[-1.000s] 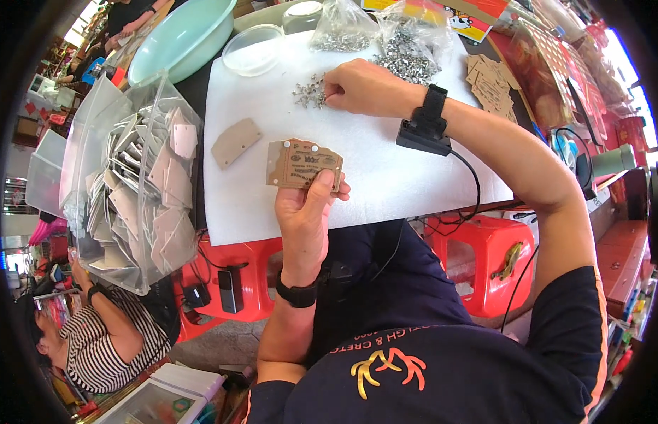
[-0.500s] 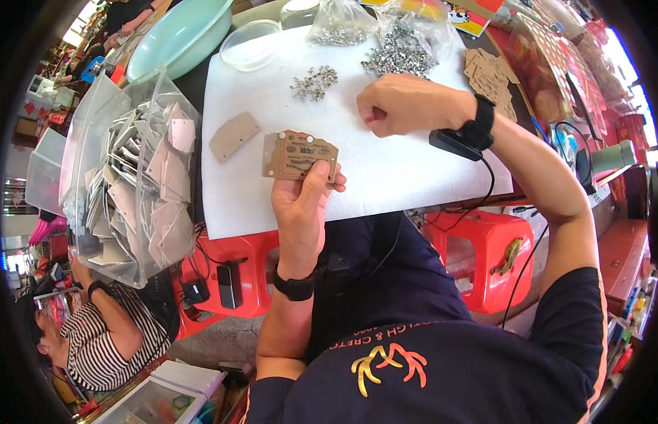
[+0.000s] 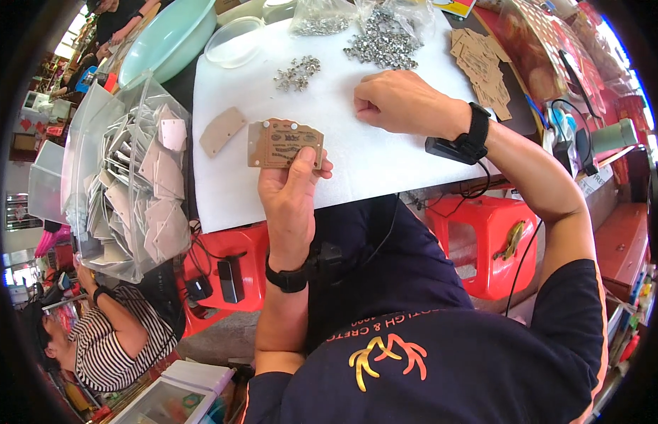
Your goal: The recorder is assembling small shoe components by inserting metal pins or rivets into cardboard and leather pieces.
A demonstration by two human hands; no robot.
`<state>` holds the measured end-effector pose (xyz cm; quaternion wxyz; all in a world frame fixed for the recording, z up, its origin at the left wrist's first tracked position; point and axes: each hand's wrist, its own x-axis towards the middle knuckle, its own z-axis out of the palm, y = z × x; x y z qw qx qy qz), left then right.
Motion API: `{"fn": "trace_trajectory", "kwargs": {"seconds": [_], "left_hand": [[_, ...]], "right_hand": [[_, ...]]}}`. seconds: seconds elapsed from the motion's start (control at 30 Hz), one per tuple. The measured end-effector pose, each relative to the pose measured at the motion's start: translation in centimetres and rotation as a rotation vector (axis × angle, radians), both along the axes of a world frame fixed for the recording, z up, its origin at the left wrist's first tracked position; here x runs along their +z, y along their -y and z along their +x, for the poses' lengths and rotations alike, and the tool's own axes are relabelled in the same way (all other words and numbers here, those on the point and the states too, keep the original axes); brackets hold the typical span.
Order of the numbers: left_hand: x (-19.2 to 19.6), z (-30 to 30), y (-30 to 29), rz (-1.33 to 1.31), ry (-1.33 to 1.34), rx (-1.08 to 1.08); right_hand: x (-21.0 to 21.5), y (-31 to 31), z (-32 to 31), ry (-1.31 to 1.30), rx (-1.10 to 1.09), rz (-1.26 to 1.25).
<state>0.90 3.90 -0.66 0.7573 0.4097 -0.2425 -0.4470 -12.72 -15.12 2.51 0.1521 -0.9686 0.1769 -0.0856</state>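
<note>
White padded sheet (image 3: 357, 166) covers the table; at its left stands a clear bag of tags (image 3: 127, 184). Near edge: the left hand (image 3: 290, 191) pinches a brown leather tag (image 3: 285, 143). Farther right, the right hand (image 3: 400, 102) rests curled shut near loose metal studs (image 3: 298, 72).

Layout around the foam sheet (image 3: 357, 159) on the table

On the sheet: a loose tag (image 3: 221, 131) at its left part, a small rivet cluster (image 3: 298, 73) behind that, a big rivet heap (image 3: 385, 44) at its far edge, right of the cluster. Left hand (image 3: 292, 191) holds a stacked tag (image 3: 285, 143) over the sheet's near edge; right hand (image 3: 402, 102) rests on its right part. Left of the sheet: a clear bin (image 3: 124, 177) with tags in it. Behind-left: a bowl (image 3: 166, 44). Right of the sheet: a tag pile (image 3: 481, 67). Below its near edge: a stool (image 3: 484, 240).
</note>
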Motion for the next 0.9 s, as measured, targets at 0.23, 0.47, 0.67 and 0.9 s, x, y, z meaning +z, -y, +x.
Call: {"fn": "trace_trajectory", "kwargs": {"seconds": [0.23, 0.47, 0.67, 0.9], "left_hand": [[-0.1, 0.2, -0.1, 0.03, 0.024, -0.013], [0.3, -0.1, 0.1, 0.008, 0.016, -0.013], [0.0, 0.1, -0.1, 0.006, 0.016, -0.007], [0.0, 0.0, 0.1, 0.015, 0.022, -0.004]], "right_hand": [[0.1, 1.0, -0.3, 0.031, 0.103, 0.152], [0.4, 1.8, -1.0, 0.074, 0.106, 0.244], [0.3, -0.4, -0.4, 0.051, 0.098, 0.192], [-0.3, -1.2, 0.2, 0.049, 0.013, 0.041]]}}
